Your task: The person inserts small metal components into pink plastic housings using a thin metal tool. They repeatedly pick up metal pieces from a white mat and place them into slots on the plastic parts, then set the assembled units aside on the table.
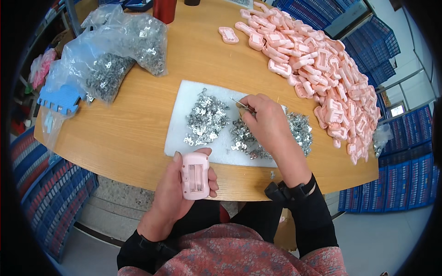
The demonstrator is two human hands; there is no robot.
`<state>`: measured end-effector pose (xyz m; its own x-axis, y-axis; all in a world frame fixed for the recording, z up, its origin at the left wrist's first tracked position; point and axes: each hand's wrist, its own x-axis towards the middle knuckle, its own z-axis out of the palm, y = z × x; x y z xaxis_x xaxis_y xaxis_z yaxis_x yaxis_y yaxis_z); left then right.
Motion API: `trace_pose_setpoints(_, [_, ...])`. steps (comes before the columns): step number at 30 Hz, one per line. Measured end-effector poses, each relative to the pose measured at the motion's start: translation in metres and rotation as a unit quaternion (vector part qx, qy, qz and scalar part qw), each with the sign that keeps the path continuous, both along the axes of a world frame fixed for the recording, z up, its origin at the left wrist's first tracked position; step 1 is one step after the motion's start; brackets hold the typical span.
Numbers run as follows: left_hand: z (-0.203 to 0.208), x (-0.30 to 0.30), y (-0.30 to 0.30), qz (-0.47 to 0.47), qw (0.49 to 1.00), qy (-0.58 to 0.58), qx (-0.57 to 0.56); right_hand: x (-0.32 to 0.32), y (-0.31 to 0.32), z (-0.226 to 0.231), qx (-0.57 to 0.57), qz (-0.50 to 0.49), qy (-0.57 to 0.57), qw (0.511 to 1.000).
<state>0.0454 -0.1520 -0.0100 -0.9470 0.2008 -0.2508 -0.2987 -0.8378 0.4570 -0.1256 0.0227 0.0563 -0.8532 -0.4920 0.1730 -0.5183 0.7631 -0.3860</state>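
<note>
My left hand (pixel 171 193) is closed around a pink plastic housing (pixel 188 177) with an open rectangular battery compartment facing up. It is held just off the near edge of a white foam sheet (pixel 177 124). Over that sheet, my right hand (pixel 264 117) pinches slim metal tweezers (pixel 240 103), their tip pointing left and away from me. Small silvery metal clips form one heap (pixel 207 118) on the left of the foam. Another clip heap (pixel 299 131) lies on the right, partly hidden under my right hand and wrist.
A large pile of pink housings (pixel 317 64) covers the table's right side, with one single housing (pixel 228 35) apart from it. Clear bags of metal parts (pixel 108 76) and a blue foam mat piece (pixel 59 99) lie left. A red cup (pixel 164 10) stands far back. Blue trays (pixel 396 170) are stacked around.
</note>
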Motion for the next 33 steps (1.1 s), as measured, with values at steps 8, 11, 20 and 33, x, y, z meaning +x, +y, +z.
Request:
trace_pose_setpoints(8, [0.0,-0.001,0.001,-0.016,1.0,0.009,0.008,-0.026,-0.018,0.005,0.104,0.045,-0.043,0.993])
trace_pose_setpoints(11, [-0.001,-0.001,0.0,-0.018,1.0,0.0,0.018,-0.026,-0.018,0.007,0.17,0.045,-0.061,0.982])
trace_pose_setpoints(20, [-0.004,-0.004,-0.001,-0.03,0.999,0.003,0.023,-0.039,-0.024,0.002,0.14,0.056,-0.03,0.988])
trace_pose_setpoints(33, [0.007,-0.002,-0.004,-0.006,0.998,0.022,-0.065,-0.023,-0.017,0.019,-0.011,0.036,-0.203,0.979])
